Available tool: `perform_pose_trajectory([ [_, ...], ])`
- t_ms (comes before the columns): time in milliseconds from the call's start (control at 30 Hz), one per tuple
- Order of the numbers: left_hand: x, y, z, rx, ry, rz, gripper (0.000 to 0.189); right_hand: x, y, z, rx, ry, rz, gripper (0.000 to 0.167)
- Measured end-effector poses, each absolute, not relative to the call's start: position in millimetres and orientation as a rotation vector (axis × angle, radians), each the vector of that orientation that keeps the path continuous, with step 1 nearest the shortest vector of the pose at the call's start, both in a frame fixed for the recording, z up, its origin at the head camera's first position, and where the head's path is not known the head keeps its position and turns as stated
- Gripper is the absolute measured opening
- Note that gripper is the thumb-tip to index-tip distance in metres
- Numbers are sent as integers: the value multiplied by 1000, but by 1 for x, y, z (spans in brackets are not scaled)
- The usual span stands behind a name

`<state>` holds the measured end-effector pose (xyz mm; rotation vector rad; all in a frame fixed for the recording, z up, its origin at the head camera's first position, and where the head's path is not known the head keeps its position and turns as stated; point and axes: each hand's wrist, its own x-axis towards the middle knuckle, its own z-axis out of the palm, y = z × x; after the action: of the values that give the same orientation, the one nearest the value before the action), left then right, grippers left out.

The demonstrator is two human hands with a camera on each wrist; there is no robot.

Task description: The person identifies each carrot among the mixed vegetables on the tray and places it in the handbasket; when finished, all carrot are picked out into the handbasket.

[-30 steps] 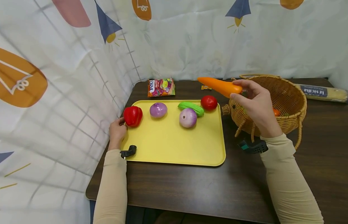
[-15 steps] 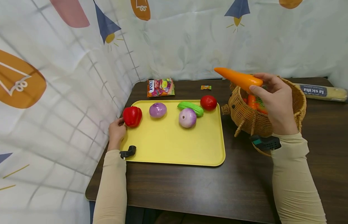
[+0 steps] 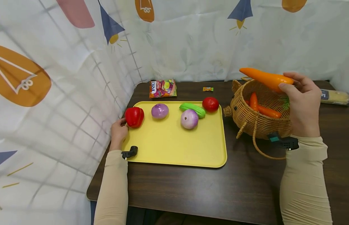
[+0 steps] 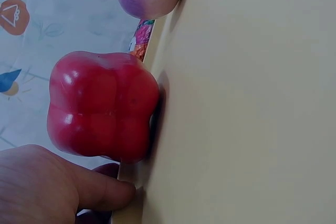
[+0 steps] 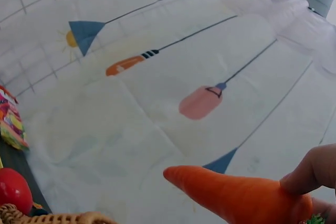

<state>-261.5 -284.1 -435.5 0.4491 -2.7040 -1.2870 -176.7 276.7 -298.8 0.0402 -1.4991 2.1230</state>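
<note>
My right hand (image 3: 305, 100) pinches an orange carrot (image 3: 265, 78) by its thick end, holding it above the wicker basket (image 3: 271, 128). The carrot's tip points left. At the yellow tray's (image 3: 174, 147) left edge, my left hand (image 3: 119, 132) grips the rim; the left wrist view shows the thumb on top and the other fingers mostly hidden. Beside that hand sits a red bell pepper (image 3: 134, 117). The tray also bears a purple onion-like vegetable (image 3: 160, 111), a green cucumber (image 3: 192, 109), a purple-white onion (image 3: 189, 119) and a red tomato (image 3: 210, 104).
More orange carrots (image 3: 268, 112) lie inside the basket, whose rope handle (image 3: 265, 153) droops onto the dark table (image 3: 208, 187). Behind the tray are a candy bag (image 3: 163, 88) and a small wrapped candy (image 3: 208, 89). A pasta pack (image 3: 336, 97) lies at far right, partly hidden.
My right hand has carried the carrot rightward, from near the tray's right corner to above the basket. The basket's inside shows more now. My left hand has stayed at the tray's edge.
</note>
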Motion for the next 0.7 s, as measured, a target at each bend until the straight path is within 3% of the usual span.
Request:
perform_pose_trajectory([
  [700, -262, -285, -435, 443, -2722, -1266, 50, -178, 317, -313, -370, -1684, 1904, 22],
])
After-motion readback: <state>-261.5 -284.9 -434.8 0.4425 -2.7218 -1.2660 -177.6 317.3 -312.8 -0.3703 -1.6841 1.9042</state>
